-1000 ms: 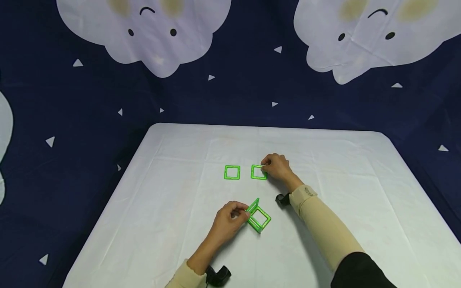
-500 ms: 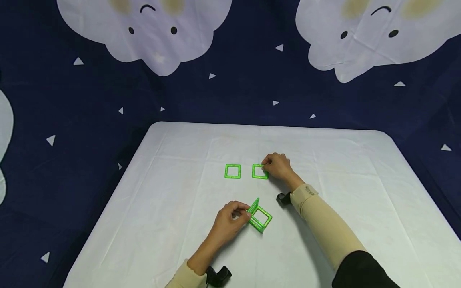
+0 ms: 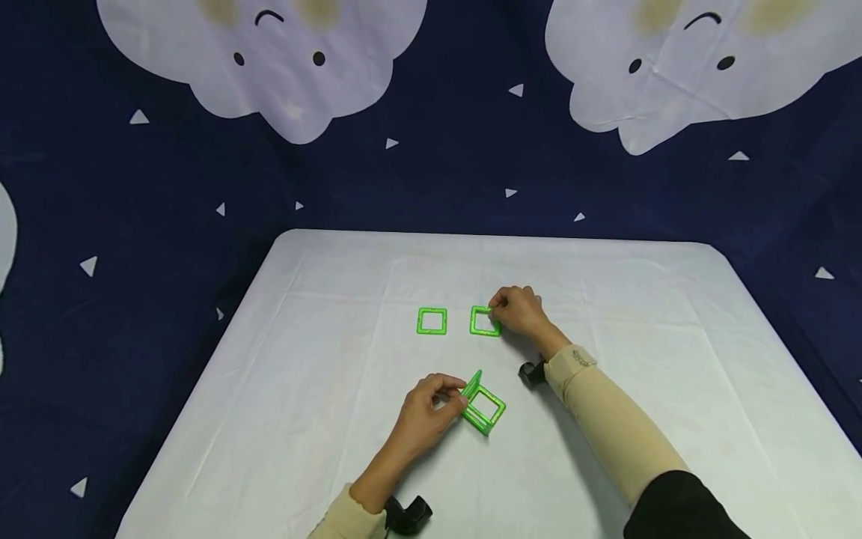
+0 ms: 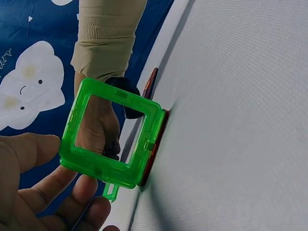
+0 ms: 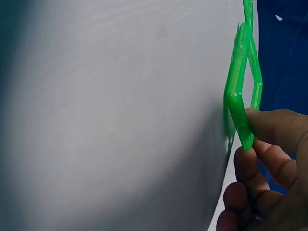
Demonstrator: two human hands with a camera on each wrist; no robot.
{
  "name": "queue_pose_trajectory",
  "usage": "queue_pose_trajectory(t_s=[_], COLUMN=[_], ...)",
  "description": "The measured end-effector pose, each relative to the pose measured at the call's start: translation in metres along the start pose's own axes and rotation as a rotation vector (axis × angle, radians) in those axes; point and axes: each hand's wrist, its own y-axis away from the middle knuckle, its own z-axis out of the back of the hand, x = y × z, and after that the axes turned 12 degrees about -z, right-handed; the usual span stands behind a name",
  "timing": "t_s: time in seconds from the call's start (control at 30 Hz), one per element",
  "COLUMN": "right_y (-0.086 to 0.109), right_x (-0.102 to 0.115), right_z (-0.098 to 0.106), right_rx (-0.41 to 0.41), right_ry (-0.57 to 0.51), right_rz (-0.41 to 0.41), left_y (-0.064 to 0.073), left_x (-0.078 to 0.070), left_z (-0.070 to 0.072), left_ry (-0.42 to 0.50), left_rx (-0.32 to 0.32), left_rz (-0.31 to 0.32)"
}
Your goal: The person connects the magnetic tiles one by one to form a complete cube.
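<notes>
A navy backdrop hangs beyond the twelve o'clock edge of the white worktop. From nine o'clock the left hand has its grip pinching the joined frames, green, one raised against another, while at their one o'clock the right hand has its grip pinching the three o'clock side of a single frame. That green frame is at twelve o'clock from the joined ones, and the loose frame, also green, lies flat at its nine o'clock, near but apart.
</notes>
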Motion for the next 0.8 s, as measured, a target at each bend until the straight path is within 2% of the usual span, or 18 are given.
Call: queue_pose_trajectory(t_s=[0.17, 0.47, 0.8], right_y=[0.003, 0.006, 0.015], right_x=[-0.002, -0.004, -0.006], right_z=[0.003, 0.010, 0.015], right_rx=[-0.018, -0.041, -0.012], right_ry=[0.012, -0.022, -0.083], right_rz=[0.004, 0.051, 0.043], left_y=[0.001, 0.000, 0.000], left_x=[0.001, 0.001, 0.001], left_z=[-0.001, -0.003, -0.002], left_ry=[-0.009, 0.005, -0.007], left_rx=[-0.007, -0.017, -0.017], left_rz=[-0.025, -0.016, -0.017])
